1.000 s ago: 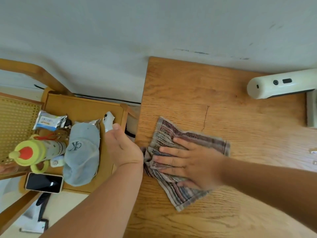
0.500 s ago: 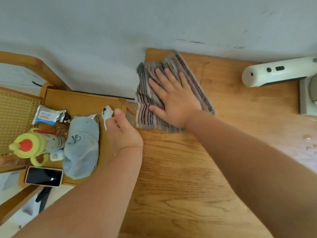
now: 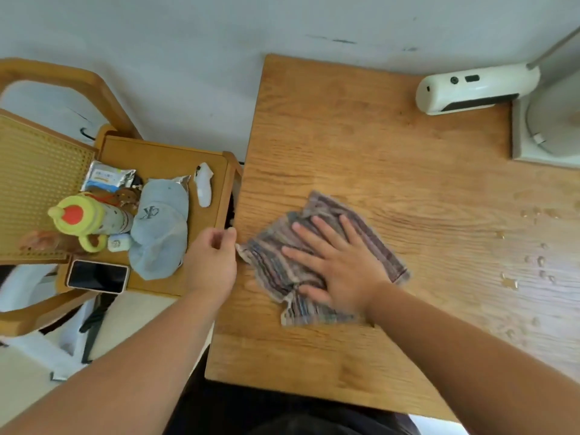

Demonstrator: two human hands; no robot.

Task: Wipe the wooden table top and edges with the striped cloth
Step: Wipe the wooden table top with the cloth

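The striped cloth (image 3: 272, 271) lies crumpled on the left part of the wooden table top (image 3: 345, 136). My right hand (image 3: 339, 265) presses flat on it, fingers spread and pointing to the far left; the palm hides the cloth's middle. One corner of the cloth reaches the table's left edge. My left hand (image 3: 210, 262) sits just off that edge beside the corner, fingers loosely curled and holding nothing.
Water drops (image 3: 539, 262) dot the table's right side. A white device (image 3: 470, 89) and a pale base (image 3: 546, 130) stand at the far right. Left of the table is a wooden chair seat (image 3: 163, 158) with a cap (image 3: 160, 227), bottle (image 3: 88, 218) and phone (image 3: 97, 276).
My right hand swept the cloth to the table's far left corner, then back toward me to the left middle. My left hand stayed by the left edge.
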